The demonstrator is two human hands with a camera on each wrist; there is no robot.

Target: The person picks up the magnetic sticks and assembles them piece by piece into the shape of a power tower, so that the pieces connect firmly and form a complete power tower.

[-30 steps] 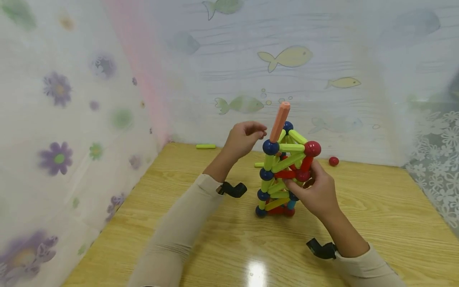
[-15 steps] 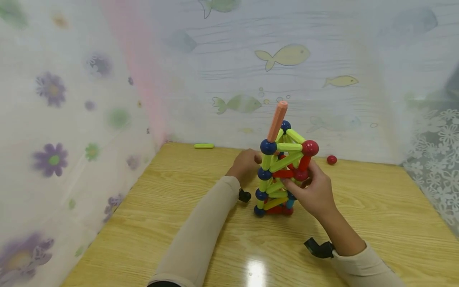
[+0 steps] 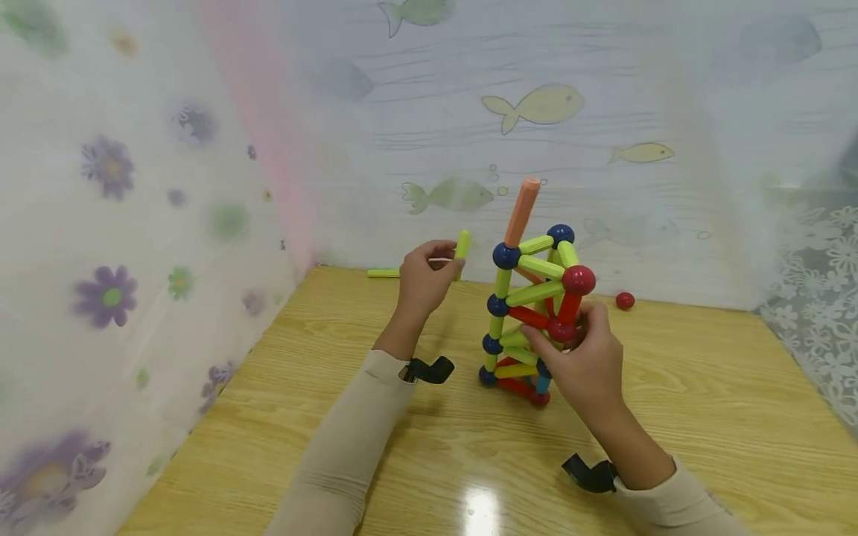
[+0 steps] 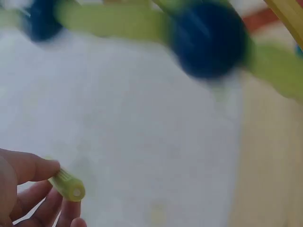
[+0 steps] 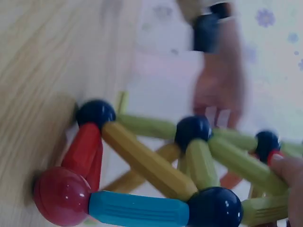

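Observation:
A tower of magnetic sticks and balls (image 3: 536, 290) stands on the table, with an orange stick (image 3: 522, 213) slanting up from a blue ball at its top. My right hand (image 3: 587, 366) grips the tower's near right side by a dark red ball. In the right wrist view a blue stick (image 5: 138, 208) and a red ball (image 5: 62, 196) show at its base. Left of the tower, my left hand (image 3: 425, 283) pinches a yellow-green stick (image 3: 462, 253) between thumb and fingers. The left wrist view shows that stick's end (image 4: 75, 191), apart from the tower's blurred blue balls (image 4: 208, 40).
Another yellow-green stick (image 3: 383, 273) lies at the table's back edge, partly behind the left hand. A loose red ball (image 3: 625, 301) rests at the back right. Printed curtains (image 3: 375, 149) hang behind and beside the wooden table (image 3: 322, 357).
My left hand reached behind the tower's left side, picked up the yellow-green stick and drew back left and up with it. The tower has turned slightly in my right hand's grip.

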